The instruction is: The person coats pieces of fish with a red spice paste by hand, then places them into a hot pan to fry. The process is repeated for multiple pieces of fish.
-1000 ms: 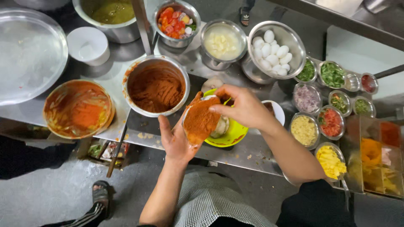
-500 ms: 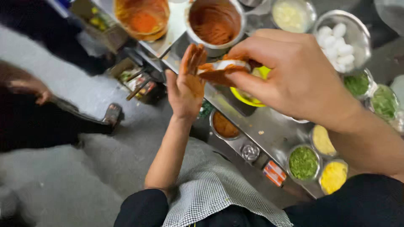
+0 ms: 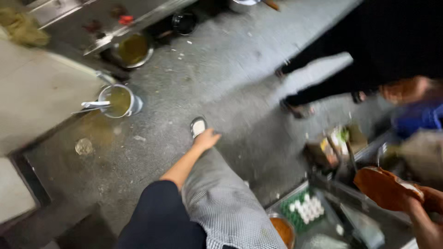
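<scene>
- In the head view, at the bottom right corner, the right hand (image 3: 428, 213) holds the flat orange bread (image 3: 384, 188). Its fingers (image 3: 433, 196) are pressed around the near end of the bread, which sticks out to the left of them, folded over.
- A second ago the left hand lay flat under the bread. Now the left hand (image 3: 206, 138) has let go and hangs low beside the checked apron (image 3: 226, 203). Its fingers look loosely bent and hold nothing, but the picture is blurry there.
- So the bread now rests in one hand only, well apart from the left fingers.
- The head has also turned away. Before, the counter with its bowls filled the picture. Now the grey floor (image 3: 221, 69) fills most of it.
- Just above the left fingers there is a sandal (image 3: 198, 126) on the floor.
- Far to the left of them stands a pot of yellow liquid (image 3: 119, 100) with a ladle in it.
- Below and left of the right fingers sits a green tray of white eggs (image 3: 307, 208), with a bowl of orange sauce (image 3: 282, 229) near it.
- Above the right fingers another person in dark clothes (image 3: 369, 46) stands on the floor.
</scene>
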